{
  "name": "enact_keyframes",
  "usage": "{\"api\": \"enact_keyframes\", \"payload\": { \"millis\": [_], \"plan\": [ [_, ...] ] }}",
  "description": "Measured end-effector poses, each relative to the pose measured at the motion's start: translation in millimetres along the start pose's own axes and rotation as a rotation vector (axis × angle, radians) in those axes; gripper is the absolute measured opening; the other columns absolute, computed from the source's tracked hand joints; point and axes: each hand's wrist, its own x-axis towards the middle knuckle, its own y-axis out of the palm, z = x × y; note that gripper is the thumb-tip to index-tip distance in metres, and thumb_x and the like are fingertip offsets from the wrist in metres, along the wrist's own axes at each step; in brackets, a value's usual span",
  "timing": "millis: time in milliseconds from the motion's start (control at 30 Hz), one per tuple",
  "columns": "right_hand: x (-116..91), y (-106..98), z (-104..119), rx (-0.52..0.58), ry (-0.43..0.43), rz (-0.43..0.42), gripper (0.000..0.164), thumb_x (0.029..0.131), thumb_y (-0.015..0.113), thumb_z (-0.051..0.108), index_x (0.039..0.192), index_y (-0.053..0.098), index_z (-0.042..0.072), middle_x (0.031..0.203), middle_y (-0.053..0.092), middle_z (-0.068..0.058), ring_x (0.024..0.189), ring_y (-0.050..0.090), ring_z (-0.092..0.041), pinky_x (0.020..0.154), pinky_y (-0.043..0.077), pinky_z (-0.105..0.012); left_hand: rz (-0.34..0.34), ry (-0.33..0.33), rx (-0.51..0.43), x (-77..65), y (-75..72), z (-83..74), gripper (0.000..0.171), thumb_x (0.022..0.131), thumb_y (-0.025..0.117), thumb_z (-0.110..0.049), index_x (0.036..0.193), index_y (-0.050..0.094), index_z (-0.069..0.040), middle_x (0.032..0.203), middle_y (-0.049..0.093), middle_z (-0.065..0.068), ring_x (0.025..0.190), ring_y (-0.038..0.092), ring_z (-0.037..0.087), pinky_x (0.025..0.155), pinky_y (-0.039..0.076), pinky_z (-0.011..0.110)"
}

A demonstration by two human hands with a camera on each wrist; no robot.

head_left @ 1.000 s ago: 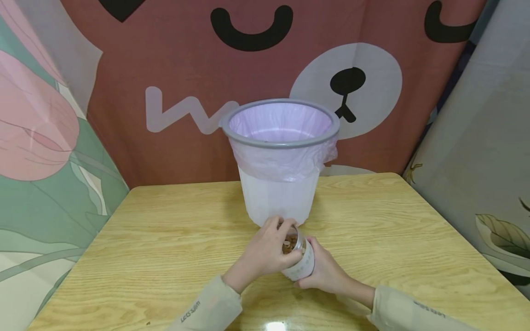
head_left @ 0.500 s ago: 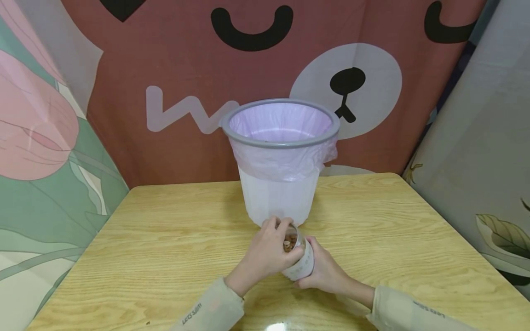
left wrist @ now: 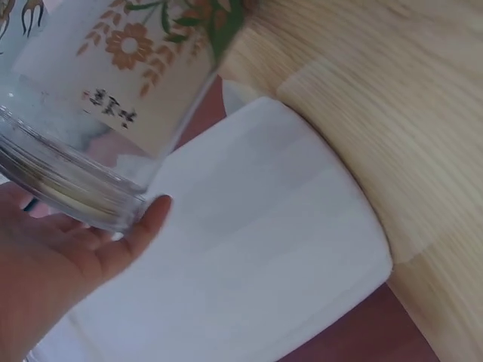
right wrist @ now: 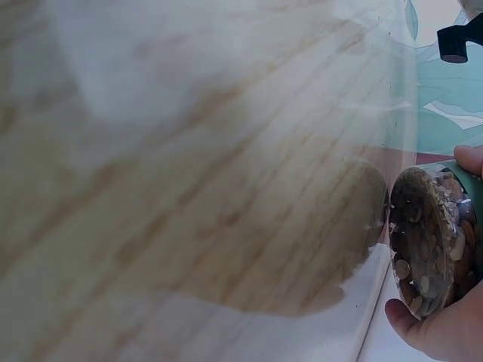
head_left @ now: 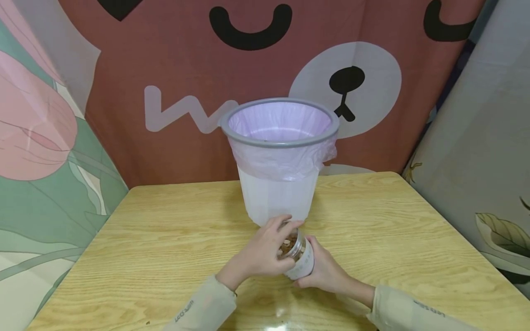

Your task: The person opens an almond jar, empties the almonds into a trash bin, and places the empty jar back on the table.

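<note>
A clear jar (head_left: 303,264) of small brown and pale pieces leans in front of the bin, its ridged top end (left wrist: 68,185) toward my left hand. Its pale label (left wrist: 143,83) carries orange flowers and green leaves. My right hand (head_left: 325,271) grips the jar around its lower body. The jar's base, with the pieces showing through it, is in the right wrist view. My left hand (head_left: 265,250) is spread around the top end, fingers loosely arched on the far side and thumb near the close edge. In the left wrist view a fingertip (left wrist: 160,207) lies at the rim.
A white bin (head_left: 277,197) with a grey rim and a pink bag liner stands on the wooden table (head_left: 174,243) just beyond my hands. Behind it hangs a printed red curtain (head_left: 186,151). Patterned cloths hang at both sides.
My left hand has shifted slightly left and loosened; its fingers have straightened and more of the jar's ridged rim shows. My right hand and the jar's body stay nearly in place.
</note>
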Motion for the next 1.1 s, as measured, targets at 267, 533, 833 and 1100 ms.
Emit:
{"api": "enact_keyframes", "payload": {
  "millis": [267, 533, 833, 1100],
  "plan": [
    [0.6, -0.5, -0.3, -0.016, 0.003, -0.008, 0.090, 0.053, 0.083, 0.017, 0.126, 0.032, 0.002, 0.111, 0.052, -0.003, 0.094, 0.053, -0.019, 0.081, 0.044, -0.034, 0.010, 0.063, -0.046, -2.1, -4.7, 8.3, 0.072, 0.070, 0.055, -0.031, 0.138, 0.032, -0.021, 0.136, 0.033, 0.012, 0.123, 0.033, 0.025, 0.088, 0.038, 0.048],
    [0.1, -0.2, 0.1, 0.001, -0.007, 0.001, 0.090, 0.054, 0.083, 0.016, 0.128, 0.032, 0.002, 0.112, 0.052, -0.004, 0.095, 0.054, -0.018, 0.082, 0.044, -0.033, -0.015, 0.062, -0.012, -1.8, -2.4, 9.8, 0.066, 0.075, 0.057, -0.038, 0.135, 0.037, -0.016, 0.125, 0.042, 0.007, 0.114, 0.040, 0.020, 0.084, 0.043, 0.040],
    [-0.2, -0.7, 0.6, 0.020, 0.006, 0.008, 0.090, 0.055, 0.082, 0.016, 0.128, 0.031, 0.002, 0.111, 0.052, -0.004, 0.094, 0.054, -0.017, 0.081, 0.044, -0.032, 0.003, -0.051, 0.025, -1.7, -0.3, 7.5, 0.066, 0.081, 0.048, -0.055, 0.134, 0.037, -0.016, 0.121, 0.044, 0.005, 0.109, 0.043, 0.019, 0.083, 0.043, 0.039],
    [0.3, -1.0, 0.6, 0.006, 0.036, 0.008, 0.092, 0.055, 0.083, 0.019, 0.129, 0.031, 0.002, 0.110, 0.053, -0.004, 0.093, 0.054, -0.018, 0.080, 0.044, -0.031, 0.011, -0.126, 0.040, -0.7, -1.0, 2.5, 0.067, 0.082, 0.045, -0.058, 0.132, 0.039, -0.014, 0.119, 0.046, 0.008, 0.106, 0.046, 0.021, 0.082, 0.044, 0.039]
  ]
}}
